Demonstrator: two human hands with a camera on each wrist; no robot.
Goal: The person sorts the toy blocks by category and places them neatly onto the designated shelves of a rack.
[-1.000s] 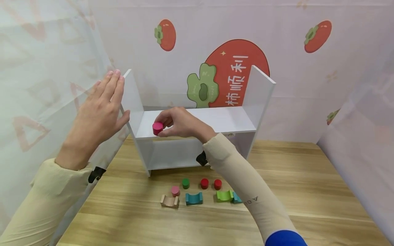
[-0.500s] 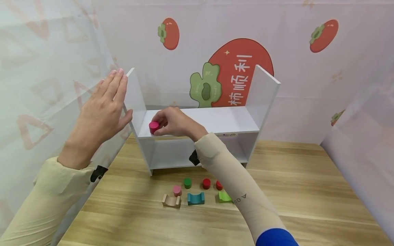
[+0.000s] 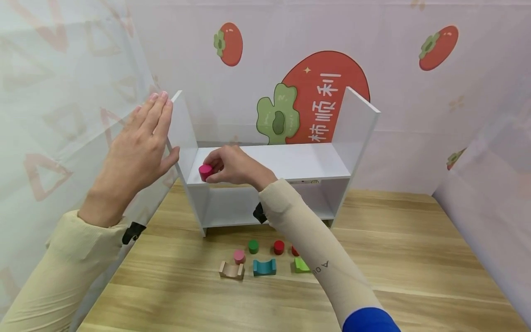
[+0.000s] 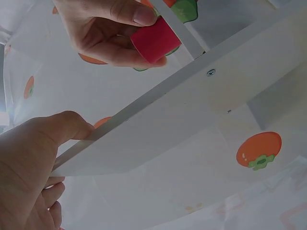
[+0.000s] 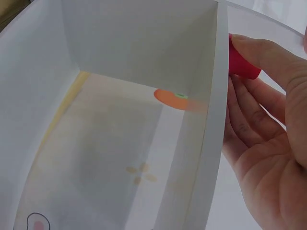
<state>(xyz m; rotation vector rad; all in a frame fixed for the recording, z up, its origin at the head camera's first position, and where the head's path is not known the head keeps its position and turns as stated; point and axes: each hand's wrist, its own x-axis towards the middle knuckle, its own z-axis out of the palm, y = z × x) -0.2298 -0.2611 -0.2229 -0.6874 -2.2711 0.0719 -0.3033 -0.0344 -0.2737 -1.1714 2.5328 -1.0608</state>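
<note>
A white two-level shelf unit (image 3: 298, 161) stands on the wooden table. My left hand (image 3: 143, 140) lies flat against the outside of its left side panel (image 3: 179, 124), fingers straight, thumb at the front edge; the left wrist view shows that thumb (image 4: 53, 136) on the panel (image 4: 192, 110). My right hand (image 3: 232, 163) pinches a magenta cylinder (image 3: 205, 172) at the left end of the upper shelf board, close to the side panel. The same cylinder (image 4: 154, 39) shows between thumb and fingers in the left wrist view, and its end (image 5: 242, 66) peeks past the board edge in the right wrist view.
On the table before the shelf lie a pink cylinder (image 3: 238, 256), a green cylinder (image 3: 253, 246), a red cylinder (image 3: 279, 246), a wooden arch (image 3: 231, 270), a teal arch (image 3: 264, 267) and a green arch (image 3: 302, 265) partly behind my right sleeve. Printed curtains enclose the table.
My right hand has carried the magenta cylinder a little to the left along the upper board, toward the side panel. My left hand has stayed flat on the panel.
</note>
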